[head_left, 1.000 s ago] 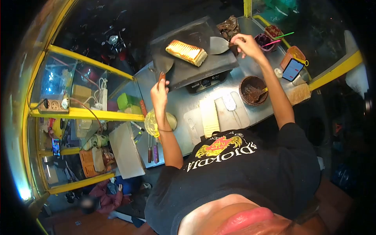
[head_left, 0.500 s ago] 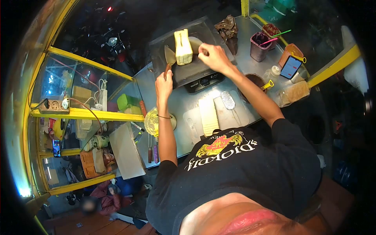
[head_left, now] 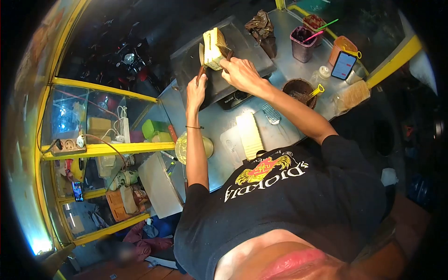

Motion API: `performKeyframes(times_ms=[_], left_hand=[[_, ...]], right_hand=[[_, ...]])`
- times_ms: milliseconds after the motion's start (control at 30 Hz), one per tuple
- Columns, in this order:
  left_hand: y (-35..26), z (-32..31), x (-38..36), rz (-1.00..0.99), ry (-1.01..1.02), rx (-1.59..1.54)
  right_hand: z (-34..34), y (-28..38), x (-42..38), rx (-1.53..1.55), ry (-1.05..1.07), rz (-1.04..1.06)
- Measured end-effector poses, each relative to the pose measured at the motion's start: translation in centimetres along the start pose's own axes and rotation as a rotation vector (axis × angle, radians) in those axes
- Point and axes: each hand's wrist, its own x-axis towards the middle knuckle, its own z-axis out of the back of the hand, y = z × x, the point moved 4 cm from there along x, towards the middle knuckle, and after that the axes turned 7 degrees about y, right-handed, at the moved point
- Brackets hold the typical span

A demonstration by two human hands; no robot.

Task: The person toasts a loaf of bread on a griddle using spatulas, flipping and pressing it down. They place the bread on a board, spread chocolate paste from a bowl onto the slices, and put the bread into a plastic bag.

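Observation:
A block of pale bread (head_left: 214,49) stands on the dark flat griddle (head_left: 252,51), between two spatulas. My left hand (head_left: 195,94) is closed round the wooden handle of one spatula (head_left: 202,70), whose blade lies along the bread's left side. On the other side, my right hand (head_left: 242,74) grips the brown handle of a second spatula (head_left: 229,54); its blade is mostly hidden beside the bread. Under the griddle sits a black stove (head_left: 233,99). Nearer my body, a long pale slab that looks like bread (head_left: 249,135) lies on a board, beside a metal grater (head_left: 271,114).
At the right stand tubs with dark filling (head_left: 302,49), an orange tub (head_left: 341,46), a phone (head_left: 344,65), a brown bowl (head_left: 291,88) and a bagged loaf (head_left: 353,96). Crumpled brown plastic (head_left: 261,30) lies behind. A yellow-framed glass case (head_left: 107,150) borders the left, near a round tub (head_left: 205,148).
The right spatula has come in against the bread's right side, and the bread has turned slightly, showing separate slabs. My right hand is closer to the bread. The whole view has shifted a little.

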Motion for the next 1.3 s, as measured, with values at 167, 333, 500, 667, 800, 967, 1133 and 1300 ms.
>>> performKeyframes(times_ms=[167,333,500,667,800,967,1133,1300], left_hand=[[-1.3,-1.3,1.0,-0.044,0.037,0.021],[-0.3,-0.7,-0.2,0.020,0.069,-0.168],[1.1,1.6,-2.7,0.093,0.034,-0.132],[-0.5,0.7,-4.5,0.019,0.067,-0.002],[0.1,0.8,-5.4,-0.001,0.044,0.082],[1.0,3.3,-8.7,0.263,0.001,-0.315],[3.3,-1.2,-14.4,0.437,-0.062,-0.935],[4.5,-6.9,-18.2,0.254,0.107,-1.643]], right_hand=[[1.5,-0.8,-0.9,-0.038,-0.063,-0.012],[4.2,-1.3,-3.5,0.064,-0.054,-0.051],[6.6,-2.7,-6.1,0.270,-0.051,-0.299],[1.9,-2.2,-5.5,0.140,-0.157,-0.112],[0.0,-1.4,-4.1,0.100,-0.174,-0.066],[1.3,-2.4,-3.3,0.224,-0.052,-0.074],[5.4,-4.8,-7.0,0.495,0.386,-0.509],[8.4,-7.9,-11.7,0.157,0.252,-0.087]])
